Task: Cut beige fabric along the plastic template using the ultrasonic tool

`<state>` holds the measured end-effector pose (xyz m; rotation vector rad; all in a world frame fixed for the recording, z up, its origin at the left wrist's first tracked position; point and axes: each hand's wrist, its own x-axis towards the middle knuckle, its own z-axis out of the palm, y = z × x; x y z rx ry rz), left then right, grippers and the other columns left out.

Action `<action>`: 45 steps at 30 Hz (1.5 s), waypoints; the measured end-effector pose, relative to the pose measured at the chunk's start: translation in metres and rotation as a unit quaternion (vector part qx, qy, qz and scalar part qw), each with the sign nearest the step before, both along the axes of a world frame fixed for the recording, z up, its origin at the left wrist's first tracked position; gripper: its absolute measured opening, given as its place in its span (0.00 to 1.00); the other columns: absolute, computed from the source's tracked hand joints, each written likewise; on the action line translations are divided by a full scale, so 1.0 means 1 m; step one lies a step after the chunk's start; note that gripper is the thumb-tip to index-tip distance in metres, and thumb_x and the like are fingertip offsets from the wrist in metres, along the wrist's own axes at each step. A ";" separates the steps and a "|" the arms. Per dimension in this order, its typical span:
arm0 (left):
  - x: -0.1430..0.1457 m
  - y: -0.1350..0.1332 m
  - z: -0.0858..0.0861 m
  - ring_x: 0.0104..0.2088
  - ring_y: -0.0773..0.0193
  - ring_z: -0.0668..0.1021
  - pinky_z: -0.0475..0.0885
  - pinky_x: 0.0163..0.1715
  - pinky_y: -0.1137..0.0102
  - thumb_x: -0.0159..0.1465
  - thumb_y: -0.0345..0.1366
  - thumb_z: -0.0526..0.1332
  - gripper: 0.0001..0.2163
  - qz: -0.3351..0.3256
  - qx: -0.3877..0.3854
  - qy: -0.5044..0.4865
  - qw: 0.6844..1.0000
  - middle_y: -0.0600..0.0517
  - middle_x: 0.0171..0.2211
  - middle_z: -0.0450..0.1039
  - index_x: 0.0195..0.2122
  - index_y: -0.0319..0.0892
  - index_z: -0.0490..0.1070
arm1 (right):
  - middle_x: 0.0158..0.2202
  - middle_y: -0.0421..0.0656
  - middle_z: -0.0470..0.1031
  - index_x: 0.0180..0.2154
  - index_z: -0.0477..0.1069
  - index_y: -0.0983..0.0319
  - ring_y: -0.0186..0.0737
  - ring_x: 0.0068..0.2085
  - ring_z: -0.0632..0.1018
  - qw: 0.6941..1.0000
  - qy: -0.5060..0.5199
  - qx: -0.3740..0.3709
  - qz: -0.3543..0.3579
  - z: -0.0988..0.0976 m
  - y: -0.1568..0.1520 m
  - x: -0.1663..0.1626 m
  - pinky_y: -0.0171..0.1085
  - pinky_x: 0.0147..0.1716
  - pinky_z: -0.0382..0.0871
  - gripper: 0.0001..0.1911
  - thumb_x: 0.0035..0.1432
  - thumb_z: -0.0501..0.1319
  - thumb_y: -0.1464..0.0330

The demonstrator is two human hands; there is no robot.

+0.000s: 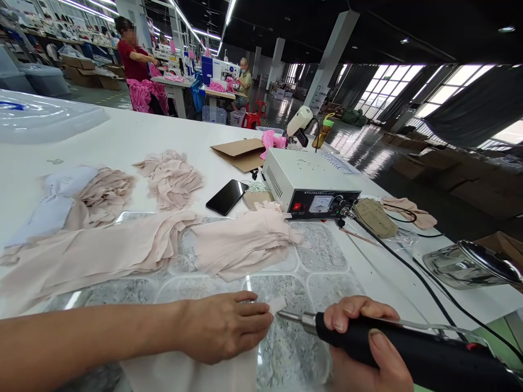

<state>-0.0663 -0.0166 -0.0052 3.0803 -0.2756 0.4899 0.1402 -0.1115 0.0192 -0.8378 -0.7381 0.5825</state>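
Observation:
My left hand (229, 326) lies flat, palm down, with its fingers stretched over a pale beige fabric piece (192, 373) on the grey marble-patterned mat (281, 283). A small pale fabric end (278, 305) sticks out past the fingertips. My right hand (368, 337) is wrapped round a black handheld ultrasonic tool (392, 348). Its metal tip points left and ends beside the fabric end; whether they touch I cannot tell. Beyond my hands, a stack of beige fabric pieces (245, 239) and a longer stack (93, 253) lie on the mat.
A white control box (312, 169) stands behind, with a black cable (404, 261) running from its front. A phone (227, 197), a cardboard piece (239, 152) and beige fabric heaps (169, 177) lie nearby. A glass jar (461, 267) stands right. Two people work at sewing machines beyond.

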 end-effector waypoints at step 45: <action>-0.059 -0.039 0.017 0.59 0.55 0.72 0.56 0.66 0.57 0.73 0.29 0.47 0.15 0.127 -0.104 0.042 0.986 0.42 0.56 0.72 0.54 0.37 0.69 | 0.26 0.38 0.69 0.31 0.70 0.59 0.34 0.23 0.72 1.000 -0.008 -0.005 -0.005 -0.004 -0.005 0.013 0.39 0.22 0.72 0.04 0.48 0.62 0.69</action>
